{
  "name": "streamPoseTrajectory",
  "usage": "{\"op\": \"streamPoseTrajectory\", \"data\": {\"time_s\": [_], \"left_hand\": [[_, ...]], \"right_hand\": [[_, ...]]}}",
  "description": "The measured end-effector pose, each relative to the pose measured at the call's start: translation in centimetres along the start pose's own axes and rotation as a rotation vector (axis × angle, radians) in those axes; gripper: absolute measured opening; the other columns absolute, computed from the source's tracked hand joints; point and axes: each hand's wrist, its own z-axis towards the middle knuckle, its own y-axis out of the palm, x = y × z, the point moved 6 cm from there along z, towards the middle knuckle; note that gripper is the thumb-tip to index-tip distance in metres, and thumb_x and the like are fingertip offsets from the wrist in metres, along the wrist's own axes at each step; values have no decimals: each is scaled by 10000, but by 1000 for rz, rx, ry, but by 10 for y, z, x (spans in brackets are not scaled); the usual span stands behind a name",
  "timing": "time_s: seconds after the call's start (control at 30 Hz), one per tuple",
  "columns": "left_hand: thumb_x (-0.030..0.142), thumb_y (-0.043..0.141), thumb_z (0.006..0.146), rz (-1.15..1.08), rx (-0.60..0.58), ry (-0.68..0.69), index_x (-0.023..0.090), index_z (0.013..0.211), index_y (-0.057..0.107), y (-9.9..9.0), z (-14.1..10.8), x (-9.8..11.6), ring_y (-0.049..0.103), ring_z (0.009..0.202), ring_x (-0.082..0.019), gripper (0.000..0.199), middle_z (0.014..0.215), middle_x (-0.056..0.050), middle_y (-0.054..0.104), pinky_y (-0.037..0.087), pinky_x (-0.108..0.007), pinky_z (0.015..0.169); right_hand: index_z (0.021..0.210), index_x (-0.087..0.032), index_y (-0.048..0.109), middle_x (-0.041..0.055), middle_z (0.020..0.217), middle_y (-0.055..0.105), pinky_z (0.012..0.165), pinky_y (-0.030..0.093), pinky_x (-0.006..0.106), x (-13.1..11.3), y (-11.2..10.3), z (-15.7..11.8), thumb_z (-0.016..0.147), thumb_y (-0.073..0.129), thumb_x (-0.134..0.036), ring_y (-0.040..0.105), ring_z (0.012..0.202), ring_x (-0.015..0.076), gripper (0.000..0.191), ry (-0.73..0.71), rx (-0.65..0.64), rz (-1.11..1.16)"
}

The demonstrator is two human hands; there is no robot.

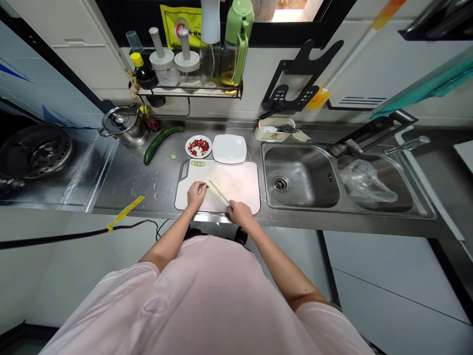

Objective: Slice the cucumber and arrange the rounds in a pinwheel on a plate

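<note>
My right hand (240, 214) is wrapped round the handle end of a knife (219, 192), whose pale blade points up and left over the white cutting board (244, 177). Near the blade's tip, my left hand (196, 195) is closed, with its fingertips pinched at a small green piece (207, 186); whether it grips that piece is too small to tell. Several cucumber slices (198, 163) lie in a row at the board's top left. Behind the board are a plate of chopped red pieces (198, 146) and a white square dish (229, 149). One slice (173, 156) rests on the counter.
A whole cucumber (158, 143) and a steel pot (125, 125) stand left of the board. To the right are a sink (301, 175), a second basin with a plastic bag (365, 182), and a small container (275, 129). Bottles and jars fill a wall rack (190, 93).
</note>
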Motion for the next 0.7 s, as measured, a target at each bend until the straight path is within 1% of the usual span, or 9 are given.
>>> {"op": "streamPoseTrajectory", "data": {"time_s": [0.2, 0.4, 0.53, 0.6, 0.63, 0.7], "left_hand": [[317, 448, 885, -18, 5, -50, 187, 945, 599, -1, 0, -1, 600, 826, -153, 207, 906, -68, 643, 466, -269, 759], [346, 443, 890, -75, 20, -75, 192, 1007, 578, -4, 0, -3, 605, 848, -152, 236, 937, -67, 648, 468, -261, 748], [377, 420, 898, -155, 110, -191, 179, 1057, 538, -10, 6, -15, 603, 760, -127, 280, 894, -60, 642, 472, -239, 688], [385, 414, 900, -173, 172, -235, 179, 1087, 518, -18, 10, -19, 600, 761, -121, 297, 931, -66, 637, 474, -238, 692], [386, 418, 899, -170, 196, -237, 182, 1097, 514, -22, 12, -18, 599, 785, -124, 300, 963, -72, 632, 475, -241, 707], [384, 444, 889, -138, 211, -196, 191, 1099, 527, -29, 18, -8, 592, 861, -140, 297, 1022, -83, 617, 474, -257, 755]], "right_hand": [[1256, -233, 489, 92, 999, 668, 723, 378, 268, -1, -8, -3, 923, 356, -324, 616, 914, 212, 370, 33, 56, 38], [1173, -251, 512, 51, 956, 676, 698, 368, 264, -4, -13, -6, 906, 390, -323, 619, 867, 203, 302, 8, 108, 65], [1172, -240, 496, 64, 987, 662, 709, 366, 267, -4, -18, -7, 905, 417, -356, 603, 902, 205, 302, 28, 120, 25], [1194, -237, 479, 77, 1014, 651, 722, 365, 272, -3, -20, -8, 902, 433, -390, 590, 930, 213, 333, 44, 131, -6], [1215, -236, 465, 82, 1023, 645, 730, 364, 276, -2, -21, -7, 900, 439, -401, 583, 940, 217, 356, 47, 139, -21], [1269, -226, 426, 94, 1032, 636, 746, 357, 283, -2, -23, -7, 899, 448, -406, 570, 949, 224, 412, 41, 165, -49]]}}
